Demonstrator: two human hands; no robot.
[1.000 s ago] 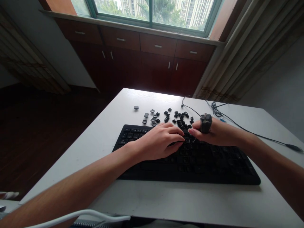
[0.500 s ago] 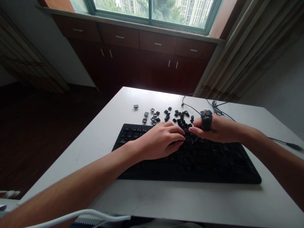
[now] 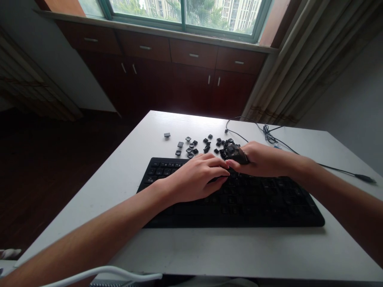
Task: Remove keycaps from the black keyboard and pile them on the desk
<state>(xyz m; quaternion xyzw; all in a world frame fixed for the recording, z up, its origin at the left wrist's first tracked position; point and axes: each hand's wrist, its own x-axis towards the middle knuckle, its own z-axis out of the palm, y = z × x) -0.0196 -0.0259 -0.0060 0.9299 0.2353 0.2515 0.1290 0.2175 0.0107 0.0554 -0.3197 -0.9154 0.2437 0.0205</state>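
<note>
A black keyboard (image 3: 269,203) lies on the white table, many of its keys off and the rest dark. My left hand (image 3: 202,175) rests over its upper middle, fingers bent and slightly apart, fingertips on the key area; no object shows in it. Close to those fingertips, my right hand (image 3: 257,159) is closed around a keycap puller (image 3: 236,153) with a dark, chunky handle. Thin wires of the puller reach down to the keys between both hands; what they touch is too dark to make out. Behind the keyboard lie several loose black keycaps (image 3: 190,150).
A black cable (image 3: 271,137) lies bundled at the back right of the white table (image 3: 191,251), its plug end (image 3: 365,178) farther right. One keycap (image 3: 166,135) sits apart at the back left. A white cable (image 3: 113,271) crosses the front edge. Brown cabinets (image 3: 191,79) stand beyond.
My right hand has moved left and tipped the puller over, its handle now leaning toward the keycap pile. My left hand keeps its place on the keyboard. The whole view has shifted slightly.
</note>
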